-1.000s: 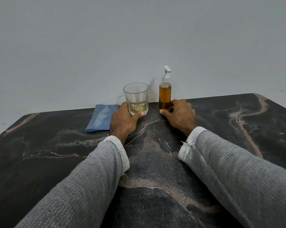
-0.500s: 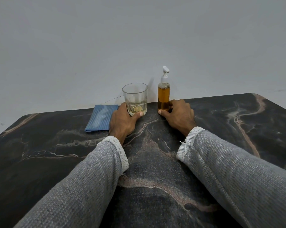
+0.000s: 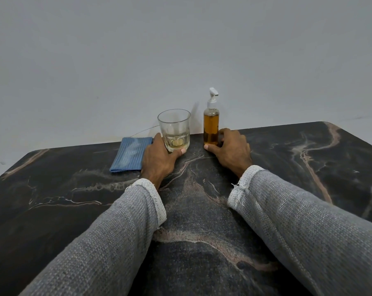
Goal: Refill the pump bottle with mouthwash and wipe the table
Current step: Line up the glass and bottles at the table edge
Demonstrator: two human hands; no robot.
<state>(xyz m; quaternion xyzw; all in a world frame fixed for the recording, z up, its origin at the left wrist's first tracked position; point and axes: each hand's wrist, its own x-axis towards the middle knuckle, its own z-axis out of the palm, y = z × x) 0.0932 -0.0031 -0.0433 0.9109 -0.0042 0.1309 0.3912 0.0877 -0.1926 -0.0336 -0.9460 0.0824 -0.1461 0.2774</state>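
Mouthwash, amber and clear, filled the pump bottle (image 3: 211, 127) nearly to its shoulder, the white pump head seated on top; the bottle stood upright just beyond the right hand (image 3: 230, 149), whose fingers curled round its base, thumb laid flat on the table (image 3: 309, 167) before it. The left hand (image 3: 157, 159) gripped the glass (image 3: 174, 130), thumb in front and fingers wrapped behind; only a shallow pale remnant lay in its bottom. By that look the pouring seemed done, and the step in hand was setting both vessels down; the next move would call for freeing a hand and taking the folded blue cloth (image 3: 130, 154), which lay just outside the left hand's knuckles, to wipe the dark marbled top.
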